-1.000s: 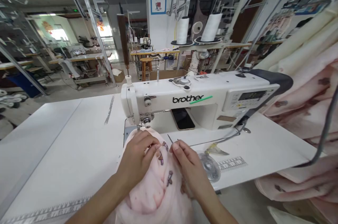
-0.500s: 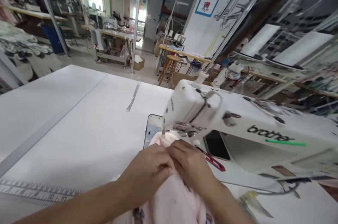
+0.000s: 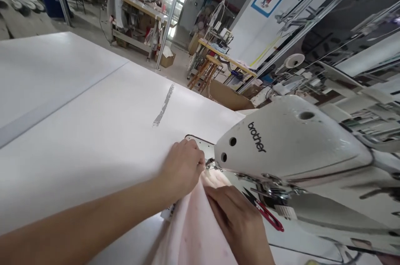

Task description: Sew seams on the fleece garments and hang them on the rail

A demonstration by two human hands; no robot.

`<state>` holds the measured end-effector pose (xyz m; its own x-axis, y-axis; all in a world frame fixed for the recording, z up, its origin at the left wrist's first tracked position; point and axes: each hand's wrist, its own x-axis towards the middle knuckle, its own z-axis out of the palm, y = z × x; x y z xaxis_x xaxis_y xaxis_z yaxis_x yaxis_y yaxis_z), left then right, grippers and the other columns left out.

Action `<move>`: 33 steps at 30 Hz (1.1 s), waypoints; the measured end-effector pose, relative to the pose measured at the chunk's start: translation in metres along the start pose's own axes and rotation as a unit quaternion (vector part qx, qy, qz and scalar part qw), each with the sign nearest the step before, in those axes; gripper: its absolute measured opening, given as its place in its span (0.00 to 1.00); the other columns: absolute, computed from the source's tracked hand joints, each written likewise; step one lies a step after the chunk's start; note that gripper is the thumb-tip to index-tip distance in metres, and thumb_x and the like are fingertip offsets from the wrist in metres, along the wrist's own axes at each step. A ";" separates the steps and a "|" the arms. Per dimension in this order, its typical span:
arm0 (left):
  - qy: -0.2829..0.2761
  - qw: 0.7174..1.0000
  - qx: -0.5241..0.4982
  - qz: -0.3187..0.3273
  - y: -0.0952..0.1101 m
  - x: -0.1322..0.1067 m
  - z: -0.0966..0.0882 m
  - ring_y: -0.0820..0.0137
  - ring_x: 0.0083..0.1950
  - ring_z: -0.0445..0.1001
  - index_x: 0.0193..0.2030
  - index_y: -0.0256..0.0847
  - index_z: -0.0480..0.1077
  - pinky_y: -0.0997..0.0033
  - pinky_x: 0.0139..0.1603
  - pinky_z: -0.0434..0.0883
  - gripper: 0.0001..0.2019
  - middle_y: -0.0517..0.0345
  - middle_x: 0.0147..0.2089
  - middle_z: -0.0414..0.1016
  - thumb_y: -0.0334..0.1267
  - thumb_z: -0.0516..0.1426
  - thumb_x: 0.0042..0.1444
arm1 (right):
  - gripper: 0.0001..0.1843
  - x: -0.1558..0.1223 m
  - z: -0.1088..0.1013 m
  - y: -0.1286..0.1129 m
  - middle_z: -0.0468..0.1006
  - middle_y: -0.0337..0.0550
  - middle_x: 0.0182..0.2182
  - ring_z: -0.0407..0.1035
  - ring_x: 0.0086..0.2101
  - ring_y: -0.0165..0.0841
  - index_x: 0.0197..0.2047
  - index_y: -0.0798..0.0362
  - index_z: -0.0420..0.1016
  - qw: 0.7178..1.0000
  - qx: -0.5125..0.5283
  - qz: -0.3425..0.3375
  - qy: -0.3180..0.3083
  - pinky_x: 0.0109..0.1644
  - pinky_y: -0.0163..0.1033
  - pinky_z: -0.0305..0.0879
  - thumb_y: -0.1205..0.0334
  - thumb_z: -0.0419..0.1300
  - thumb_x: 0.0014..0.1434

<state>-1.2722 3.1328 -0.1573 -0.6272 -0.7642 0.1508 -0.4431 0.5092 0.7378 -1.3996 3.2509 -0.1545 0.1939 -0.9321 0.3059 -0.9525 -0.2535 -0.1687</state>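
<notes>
Pale pink fabric runs up from the bottom edge to the needle area of a white sewing machine marked "brother". My left hand has its fingers curled on the fabric's upper left edge, close beside the presser foot. Lower on the right, my right hand grips the fabric, its thumb side towards the cloth and some fingers hidden. Red-handled thread snips lie just right of my right hand, under the machine arm.
The white tabletop stretches left, with a grey worn strip on it. Beyond the table stand a wooden stool, a cardboard box, a metal pole and another sewing workstation.
The view has swung and tilted, showing the machine head more from its end. My left hand has moved up beside the presser foot; my hands, close together before, are now farther apart.
</notes>
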 end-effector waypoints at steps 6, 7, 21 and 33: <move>-0.031 0.998 0.050 0.023 0.006 0.001 0.000 0.63 0.40 0.66 0.26 0.39 0.71 0.61 0.41 0.64 0.10 0.54 0.36 0.70 0.22 0.52 0.49 | 0.10 -0.001 -0.001 0.000 0.72 0.42 0.28 0.68 0.29 0.33 0.41 0.50 0.70 1.000 0.007 0.025 -0.009 0.32 0.36 0.64 0.64 0.48 0.64; -0.032 0.998 0.054 0.023 0.007 0.001 0.001 0.63 0.40 0.66 0.26 0.39 0.71 0.61 0.40 0.64 0.10 0.53 0.36 0.70 0.22 0.52 0.49 | 0.10 0.000 -0.001 0.000 0.72 0.42 0.28 0.68 0.29 0.33 0.40 0.50 0.70 0.999 0.010 0.030 -0.009 0.32 0.36 0.64 0.64 0.48 0.64; -0.063 0.994 0.084 0.003 0.010 0.002 -0.005 0.65 0.41 0.66 0.29 0.38 0.71 0.63 0.43 0.64 0.11 0.53 0.37 0.70 0.25 0.50 0.52 | 0.11 0.002 -0.002 -0.001 0.73 0.40 0.27 0.68 0.28 0.31 0.39 0.51 0.71 1.000 0.001 0.018 0.015 0.31 0.35 0.65 0.63 0.48 0.64; -0.079 0.993 0.084 0.004 0.010 0.004 -0.006 0.65 0.41 0.65 0.28 0.38 0.71 0.62 0.42 0.64 0.11 0.53 0.37 0.69 0.24 0.50 0.51 | 0.10 0.001 -0.002 -0.001 0.72 0.39 0.27 0.68 0.29 0.30 0.40 0.51 0.70 1.000 0.002 0.021 0.009 0.32 0.34 0.65 0.64 0.49 0.64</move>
<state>-1.2754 3.1326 -0.1458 -0.7182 -0.6945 0.0420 -0.5295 0.5847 0.6146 -1.3991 3.2503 -0.1521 0.1488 -0.9373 0.3153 -0.9587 -0.2148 -0.1863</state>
